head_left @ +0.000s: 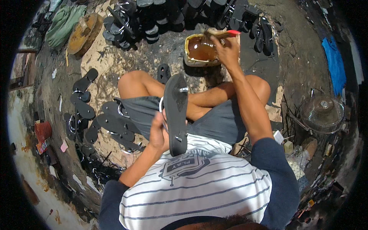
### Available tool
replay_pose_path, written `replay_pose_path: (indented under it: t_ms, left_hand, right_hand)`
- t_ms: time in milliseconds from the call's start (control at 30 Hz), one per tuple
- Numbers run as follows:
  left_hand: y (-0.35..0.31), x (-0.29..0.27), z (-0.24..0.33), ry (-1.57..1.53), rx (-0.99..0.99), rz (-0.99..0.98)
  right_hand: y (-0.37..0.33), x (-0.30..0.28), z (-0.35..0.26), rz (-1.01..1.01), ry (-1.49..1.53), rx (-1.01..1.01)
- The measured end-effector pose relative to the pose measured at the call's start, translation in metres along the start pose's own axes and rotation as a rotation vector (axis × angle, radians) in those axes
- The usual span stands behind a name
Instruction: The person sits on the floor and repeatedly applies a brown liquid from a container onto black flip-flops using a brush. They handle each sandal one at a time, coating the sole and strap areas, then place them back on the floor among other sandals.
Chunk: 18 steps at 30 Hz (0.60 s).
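Observation:
In front of my lap, my left hand [157, 134] grips a black sandal [177, 119] by its side. The sandal stands nearly upright in view, its flat sole face showing, with silvery strap ends poking through it and a pale strap at its left edge. My left fingers are partly hidden behind it. Farther off, my right hand [228, 53] holds a brush [222, 34] with a red-ended handle, its dark bristle end at the far rim of a yellowish tub [203, 63]. Amber liquid [202, 50], perhaps glue, fills the tub.
Rows of black sandals [157, 17] line the far side. More sandals [115, 124] lie at my left, and a small black piece [164, 73] rests past my shins. A fan [322, 114] stands at right, near a blue cloth [334, 65]. A round wooden block [83, 34] sits far left.

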<state>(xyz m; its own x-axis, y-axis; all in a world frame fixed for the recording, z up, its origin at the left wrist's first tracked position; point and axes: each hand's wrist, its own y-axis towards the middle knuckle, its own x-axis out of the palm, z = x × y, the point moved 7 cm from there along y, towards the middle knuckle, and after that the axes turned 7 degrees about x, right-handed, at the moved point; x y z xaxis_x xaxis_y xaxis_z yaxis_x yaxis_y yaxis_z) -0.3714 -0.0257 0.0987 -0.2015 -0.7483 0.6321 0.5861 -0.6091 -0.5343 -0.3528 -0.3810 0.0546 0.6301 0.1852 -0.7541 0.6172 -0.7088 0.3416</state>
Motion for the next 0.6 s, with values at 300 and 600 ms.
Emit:
replay_pose_path:
  t_ms: [300,600]
  left_hand:
    - [0.122,0.039,0.052,0.02,0.217,-0.207]
    - [0.164,0.135,0.077,-0.206,0.41,-0.431]
  right_hand:
    - [0.011,-0.075,0.058,-0.353,-0.643,-0.032]
    - [-0.044,-0.092,-0.145,0.062,0.597,0.028]
